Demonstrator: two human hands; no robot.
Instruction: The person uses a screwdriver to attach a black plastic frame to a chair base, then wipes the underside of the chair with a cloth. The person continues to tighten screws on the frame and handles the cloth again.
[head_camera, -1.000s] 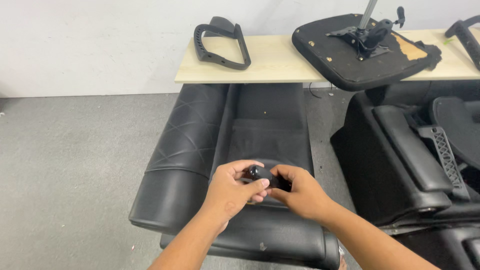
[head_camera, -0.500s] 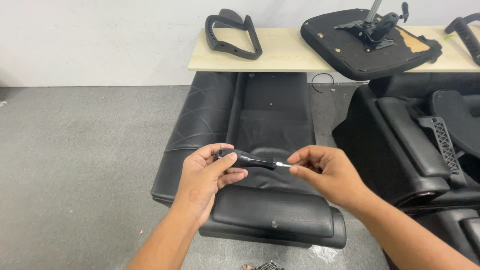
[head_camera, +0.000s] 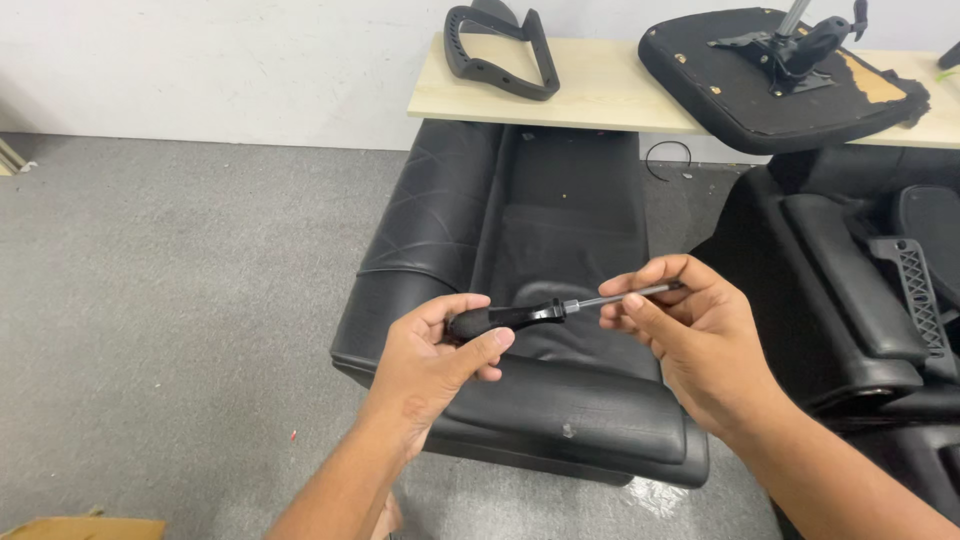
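Observation:
A screwdriver (head_camera: 545, 311) with a black handle and a grey metal shaft is held level in front of me, over a black padded chair seat (head_camera: 520, 300) lying on the floor. My left hand (head_camera: 435, 360) wraps around the handle. My right hand (head_camera: 690, 340) pinches the metal shaft near its tip between thumb and fingers. The tip itself is hidden by my right fingers.
A light wooden table (head_camera: 600, 90) stands along the white wall, bearing a black armrest (head_camera: 500, 50) and an upturned chair seat base (head_camera: 780, 75) with its metal mechanism. More black chair parts (head_camera: 870, 290) lie at the right. Grey carpet (head_camera: 170, 300) spreads to the left.
My hands were together around the tool over the seat; they have drawn apart, so the screwdriver now shows at full length, handle in the left, shaft in the right.

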